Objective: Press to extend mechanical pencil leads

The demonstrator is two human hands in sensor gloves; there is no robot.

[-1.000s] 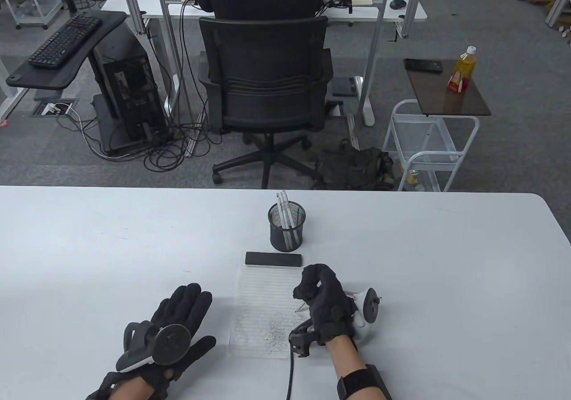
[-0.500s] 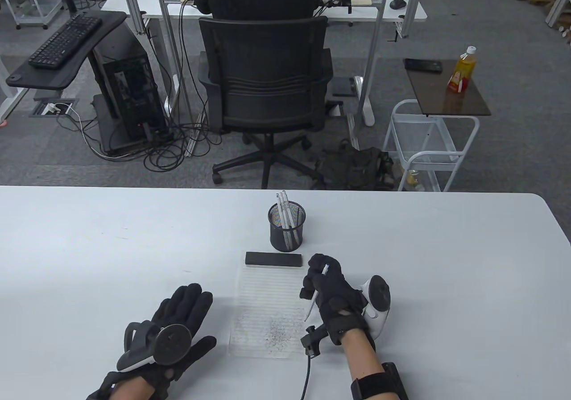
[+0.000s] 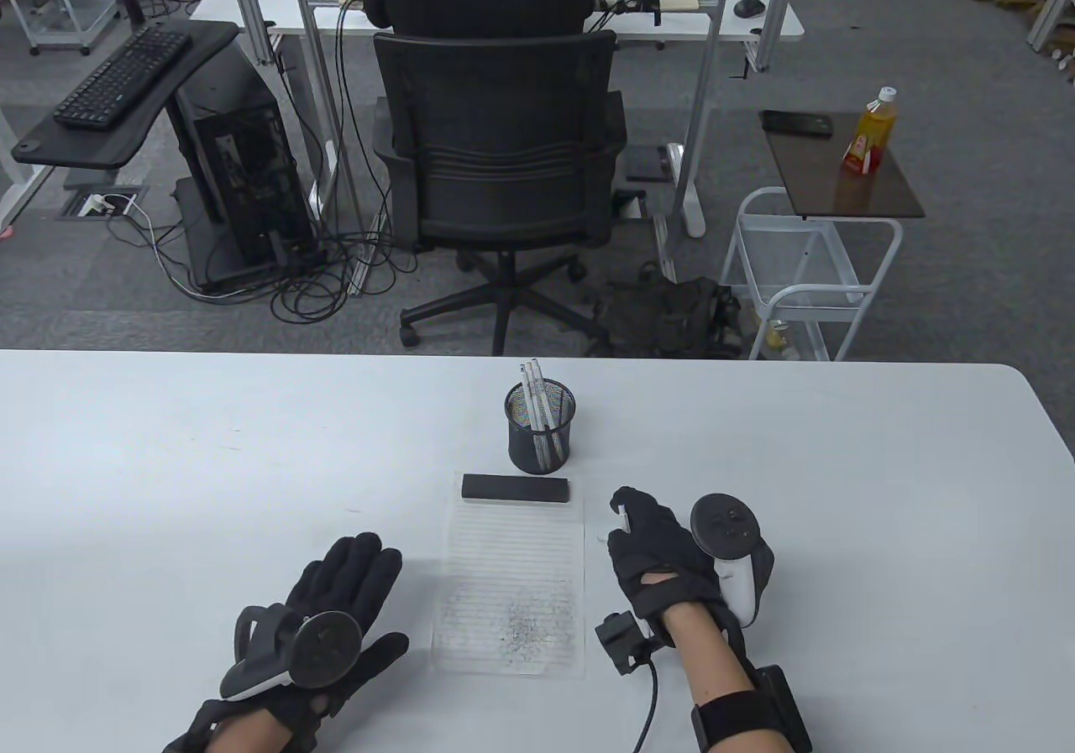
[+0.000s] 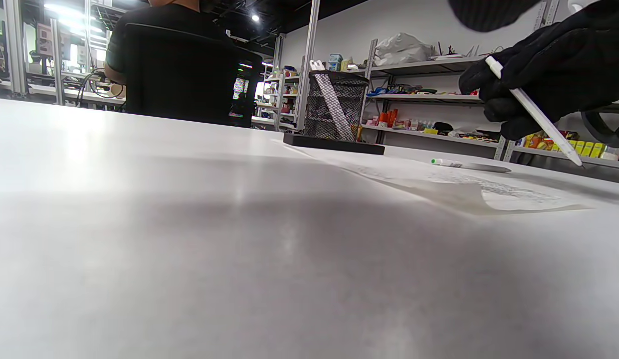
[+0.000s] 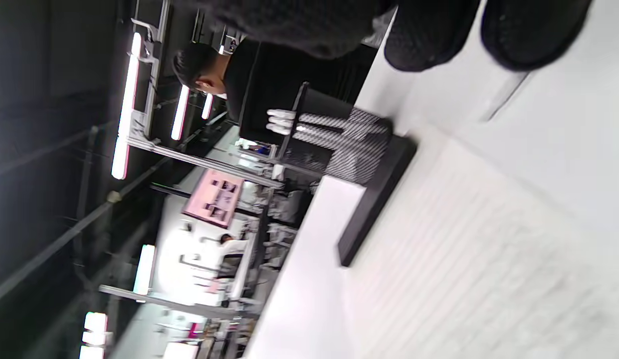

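My right hand grips a white mechanical pencil, just right of the lined paper. In the left wrist view the pencil slants down with its tip just above the table. A second white pencil lies on the table beside the paper. My left hand rests flat and empty on the table, left of the paper. A black mesh cup behind the paper holds several white pencils.
A black bar lies across the top edge of the paper, just in front of the cup. The paper's lower half carries grey pencil marks. A cable runs from my right wrist to the table's near edge.
My right hand has moved right, off the paper to the table beside it, and turned its back upward, still gripping the pencil. My left hand has not moved.
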